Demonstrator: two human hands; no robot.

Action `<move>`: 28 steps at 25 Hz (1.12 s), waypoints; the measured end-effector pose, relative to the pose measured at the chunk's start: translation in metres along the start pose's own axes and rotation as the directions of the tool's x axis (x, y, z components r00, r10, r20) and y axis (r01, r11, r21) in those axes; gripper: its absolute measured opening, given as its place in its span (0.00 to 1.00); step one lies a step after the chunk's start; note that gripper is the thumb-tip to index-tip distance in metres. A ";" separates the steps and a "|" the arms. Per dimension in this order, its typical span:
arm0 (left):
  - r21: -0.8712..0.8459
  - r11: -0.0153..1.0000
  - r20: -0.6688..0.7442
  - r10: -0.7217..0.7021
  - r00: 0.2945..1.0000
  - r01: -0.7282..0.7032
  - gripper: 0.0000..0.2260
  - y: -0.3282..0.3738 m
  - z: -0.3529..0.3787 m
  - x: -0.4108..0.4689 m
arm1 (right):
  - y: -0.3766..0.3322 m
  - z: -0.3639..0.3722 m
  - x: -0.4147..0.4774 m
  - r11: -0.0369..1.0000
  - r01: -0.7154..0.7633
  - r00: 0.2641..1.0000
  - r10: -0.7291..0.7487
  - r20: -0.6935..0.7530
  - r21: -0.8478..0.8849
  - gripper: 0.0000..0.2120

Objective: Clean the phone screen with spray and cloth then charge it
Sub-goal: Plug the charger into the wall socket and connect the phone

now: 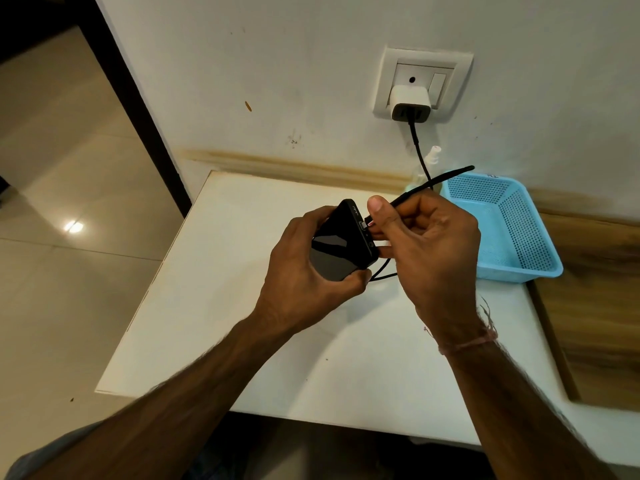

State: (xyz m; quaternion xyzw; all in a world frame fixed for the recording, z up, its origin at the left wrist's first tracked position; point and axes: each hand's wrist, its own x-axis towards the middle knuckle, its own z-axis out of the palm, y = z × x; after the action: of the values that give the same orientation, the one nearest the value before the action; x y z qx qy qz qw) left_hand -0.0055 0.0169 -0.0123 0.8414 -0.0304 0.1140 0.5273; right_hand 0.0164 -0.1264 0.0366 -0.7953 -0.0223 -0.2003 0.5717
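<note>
Floor [52, 161]: glossy beige tiles are filling the far left, a lamp's reflection shining on one of them.
Table [214, 306]: a white top is standing against the wall, both forearms reaching in over its near edge.
Left hand [304, 271]: it is wrapping around the phone from the left and from below, fingers curling closed on its edges, thumb lying along the near side.
Phone [337, 249]: black and dark-screened, it is being held in the air above the middle of the table, tilted, its port end pointing right toward the other hand.
Plug [364, 225]: the small metal tip is sitting right at the port on the phone's end; whether it is fully seated cannot be told.
Right hand [429, 244]: thumb and forefinger are pinching shut on the plug, the other fingers folding loosely beneath; a thin thread band is circling the wrist.
Cable [420, 157]: black, it is dropping from the charger, passing over the right hand, and looping out again below the phone.
Charger [410, 103]: a white adapter is sitting in the wall socket [424, 81] above the table.
Spray bottle [433, 155]: only its white nozzle is showing clearly, near the wall just left of the basket.
Basket [519, 268]: a light-blue perforated tray is resting on the table's right back corner, just beside the right hand.
</note>
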 end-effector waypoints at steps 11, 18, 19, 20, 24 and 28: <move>0.026 1.000 -0.026 0.011 1.000 -0.010 0.38 0.002 0.003 0.001 | -0.002 0.000 -0.002 0.984 0.100 0.994 -0.106 -0.031 -0.145 0.13; 0.102 0.994 -0.053 0.038 0.998 -0.033 0.37 0.001 0.012 0.006 | 0.004 0.002 -0.003 0.999 0.014 0.997 -0.018 -0.071 -0.048 0.15; 0.109 0.993 -0.050 0.040 0.998 -0.035 0.37 0.001 0.013 0.006 | 0.005 0.001 -0.003 0.999 0.008 0.997 -0.011 -0.072 -0.034 0.15; 0.115 0.993 -0.050 0.044 0.998 -0.038 0.38 0.001 0.014 0.007 | 0.006 0.001 -0.004 1.000 0.004 0.997 -0.006 -0.072 -0.022 0.15; 0.124 0.991 -0.045 0.061 0.997 -0.055 0.38 -0.001 0.016 0.008 | 0.009 -0.001 -0.004 1.000 -0.012 0.998 0.012 -0.066 -0.001 0.15; 0.133 0.988 -0.021 0.079 0.997 -0.076 0.38 -0.004 0.015 0.010 | 0.014 -0.003 -0.005 0.998 -0.066 0.998 0.066 -0.008 -0.004 0.12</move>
State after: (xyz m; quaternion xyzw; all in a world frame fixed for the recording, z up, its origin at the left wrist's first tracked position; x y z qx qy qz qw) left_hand 0.0070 0.0060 -0.0203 0.8710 -0.0486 0.1471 0.4661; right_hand 0.0145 -0.1332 0.0234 -0.7961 0.0064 -0.1845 0.5763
